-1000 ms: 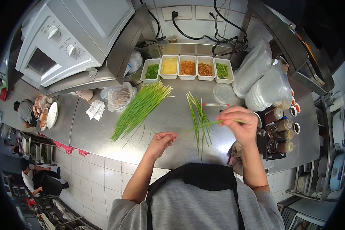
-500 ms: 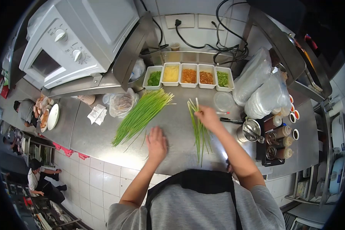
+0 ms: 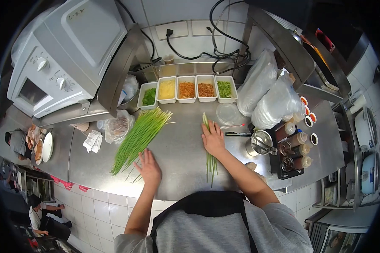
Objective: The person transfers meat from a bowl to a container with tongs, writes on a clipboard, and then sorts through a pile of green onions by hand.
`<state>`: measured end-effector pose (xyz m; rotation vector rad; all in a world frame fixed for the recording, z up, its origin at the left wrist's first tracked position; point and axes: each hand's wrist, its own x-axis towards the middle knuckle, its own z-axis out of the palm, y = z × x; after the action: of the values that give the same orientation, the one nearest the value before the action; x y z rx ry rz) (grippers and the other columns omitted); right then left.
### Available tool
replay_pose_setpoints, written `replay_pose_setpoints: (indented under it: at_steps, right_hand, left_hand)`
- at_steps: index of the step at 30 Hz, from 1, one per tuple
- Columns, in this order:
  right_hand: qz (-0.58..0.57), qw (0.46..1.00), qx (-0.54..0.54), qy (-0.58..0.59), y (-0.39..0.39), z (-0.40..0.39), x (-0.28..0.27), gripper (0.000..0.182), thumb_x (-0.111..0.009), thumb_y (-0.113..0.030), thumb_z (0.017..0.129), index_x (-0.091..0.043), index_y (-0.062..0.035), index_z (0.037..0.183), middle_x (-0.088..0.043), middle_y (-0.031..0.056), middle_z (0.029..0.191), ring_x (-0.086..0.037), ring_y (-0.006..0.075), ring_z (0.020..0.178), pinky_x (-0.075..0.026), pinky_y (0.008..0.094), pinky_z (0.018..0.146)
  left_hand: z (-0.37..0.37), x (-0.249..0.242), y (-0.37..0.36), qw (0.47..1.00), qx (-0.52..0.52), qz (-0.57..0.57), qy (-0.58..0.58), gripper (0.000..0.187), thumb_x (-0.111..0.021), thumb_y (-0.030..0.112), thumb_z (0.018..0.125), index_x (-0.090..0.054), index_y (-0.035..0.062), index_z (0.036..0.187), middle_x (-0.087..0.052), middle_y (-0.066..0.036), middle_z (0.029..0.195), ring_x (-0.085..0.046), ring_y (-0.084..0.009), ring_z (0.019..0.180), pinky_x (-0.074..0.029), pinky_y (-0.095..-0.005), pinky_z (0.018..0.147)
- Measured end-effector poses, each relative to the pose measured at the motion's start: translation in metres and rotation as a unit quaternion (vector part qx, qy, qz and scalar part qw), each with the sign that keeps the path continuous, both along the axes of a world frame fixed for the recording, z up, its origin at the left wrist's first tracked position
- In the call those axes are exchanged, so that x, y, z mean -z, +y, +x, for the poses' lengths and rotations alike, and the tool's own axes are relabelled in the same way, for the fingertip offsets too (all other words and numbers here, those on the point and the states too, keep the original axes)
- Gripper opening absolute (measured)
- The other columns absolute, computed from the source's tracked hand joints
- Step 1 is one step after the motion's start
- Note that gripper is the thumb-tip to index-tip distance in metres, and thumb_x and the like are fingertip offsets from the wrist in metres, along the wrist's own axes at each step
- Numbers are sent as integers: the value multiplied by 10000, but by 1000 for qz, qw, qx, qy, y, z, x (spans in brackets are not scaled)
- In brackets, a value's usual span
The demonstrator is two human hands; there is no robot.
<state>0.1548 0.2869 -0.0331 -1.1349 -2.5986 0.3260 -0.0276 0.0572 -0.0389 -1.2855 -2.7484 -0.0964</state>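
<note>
A large pile of long green chives point(image 3: 139, 139) lies slantwise on the steel counter, pale ends toward the wall. At its lower right edge my left hand point(image 3: 150, 169) rests with fingers spread, by a few loose strands. A smaller bunch of chives point(image 3: 211, 166) lies to the right, roughly upright in the view. Over its upper part my right hand point(image 3: 213, 139) is laid flat, fingers stretched and a little apart; the palm hides the middle of the bunch.
Behind stand several white tubs of chopped toppings point(image 3: 186, 89). At right are a clear lid point(image 3: 229, 114), a black marker point(image 3: 237, 134), a metal pot point(image 3: 259, 143), bagged containers point(image 3: 274, 105) and sauce bottles point(image 3: 302, 162). A microwave point(image 3: 59, 63) overhangs the left; a bag point(image 3: 119, 126) sits below.
The view has shifted, moving the scene leftward. My right hand has gone from pinching the small bunch near its top to lying flat over it. The bunch looks narrower. My left fingers have spread.
</note>
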Motion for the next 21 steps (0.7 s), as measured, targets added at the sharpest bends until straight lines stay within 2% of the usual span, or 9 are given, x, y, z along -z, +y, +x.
replay_pose_setpoints:
  at_steps: [4,5,8,11,13,14,16,19,21]
  right_hand:
    - [44,997,31,61,20,26,-22,444,-562,-144,791,-507,-123,1232,-412,130,1310,-366,339,1214,-313,480,973]
    - [97,993,37,57,30,34,-15,407,-586,-110,745,-552,-117,1151,-475,106,1197,-419,316,1134,-339,466,934]
    - [50,998,-10,25,44,59,-20,341,-593,-99,737,-585,-122,1076,-498,93,1112,-443,298,1085,-350,453,915]
    - [75,996,35,-37,42,73,-19,241,-598,-94,742,-607,-111,982,-503,89,1038,-460,297,1028,-367,441,881]
    - [91,991,97,4,50,78,-7,119,-598,-93,763,-604,-87,881,-505,103,993,-477,315,968,-394,434,823]
    - [83,990,112,18,52,79,-5,140,-536,-111,796,-591,-58,913,-500,135,1011,-472,327,987,-384,466,831]
    - [98,984,143,37,53,75,-4,171,-583,-98,762,-591,-58,929,-495,139,1023,-468,328,980,-382,463,828]
    - [147,981,99,79,36,65,-18,208,-619,-97,736,-591,-62,939,-489,137,1038,-462,330,975,-376,468,838]
    - [73,992,25,104,11,53,-26,261,-641,-123,728,-588,-66,977,-483,136,1076,-454,333,1002,-369,470,861]
  left_hand:
    - [10,-10,-5,994,26,104,-34,524,-450,110,851,-352,34,1360,-256,-101,1476,-166,-352,1375,-30,-681,1014]
    - [20,-12,-3,991,40,120,-54,517,-452,103,849,-361,36,1354,-258,-102,1475,-168,-357,1374,-27,-689,1007]
    - [46,-13,8,983,83,135,-94,505,-458,101,842,-384,47,1339,-264,-105,1470,-176,-366,1369,-22,-701,995]
    - [69,-20,26,971,118,155,-142,505,-472,101,831,-397,41,1327,-268,-112,1465,-178,-360,1370,-21,-705,992]
    - [75,-25,34,962,141,155,-177,504,-479,100,824,-405,39,1319,-267,-115,1465,-173,-351,1374,-24,-706,992]
    - [70,-27,38,961,151,166,-164,495,-482,84,819,-416,34,1307,-276,-121,1457,-187,-358,1366,-50,-691,1003]
    - [54,-32,54,956,179,187,-138,478,-489,53,808,-438,24,1282,-295,-133,1441,-214,-372,1351,-102,-661,1026]
    - [-6,-34,82,927,190,303,-114,388,-528,37,803,-521,13,1190,-429,-149,1320,-387,-367,1239,-320,-523,1004]
    - [-43,-33,93,916,188,316,-159,323,-581,56,789,-568,10,1109,-502,-141,1192,-488,-346,1098,-413,-440,906]
